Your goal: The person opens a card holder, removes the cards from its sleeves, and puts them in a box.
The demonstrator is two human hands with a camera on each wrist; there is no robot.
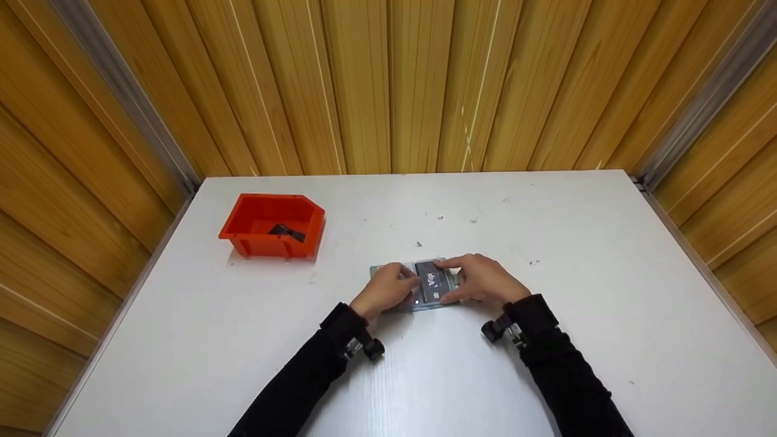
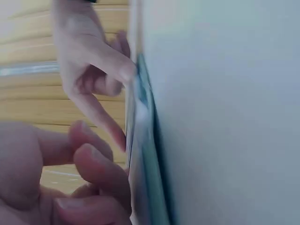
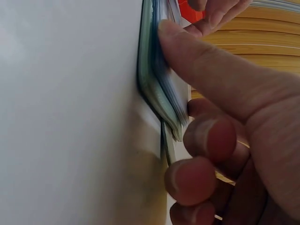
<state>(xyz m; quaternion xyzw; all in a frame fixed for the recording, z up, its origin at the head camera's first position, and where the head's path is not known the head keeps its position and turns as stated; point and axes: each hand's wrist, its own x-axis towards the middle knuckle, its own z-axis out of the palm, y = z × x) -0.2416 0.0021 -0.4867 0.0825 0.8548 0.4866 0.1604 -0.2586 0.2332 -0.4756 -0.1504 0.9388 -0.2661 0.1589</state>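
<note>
An open card holder [image 1: 403, 308] with clear sleeves and a greenish cover lies flat on the white table. On its right half is a dark card [image 1: 431, 285] with pale lettering; whether it sits inside a sleeve I cannot tell. My right hand [image 1: 487, 280] spans this card, index finger at its far end and thumb at the near end. From the left, my left hand [image 1: 388, 287] holds the holder, its curled fingertips beside the card's left edge. In the right wrist view, the right thumb [image 3: 201, 58] touches the edges of the stacked sleeves [image 3: 166, 84].
A red bin [image 1: 258, 246] stands at the table's back left with a black item [image 1: 286, 232] inside, its kind unclear. Small dark marks dot the white table [image 1: 546, 364]. Yellow wood-patterned walls [image 1: 419, 85] enclose the back and both sides.
</note>
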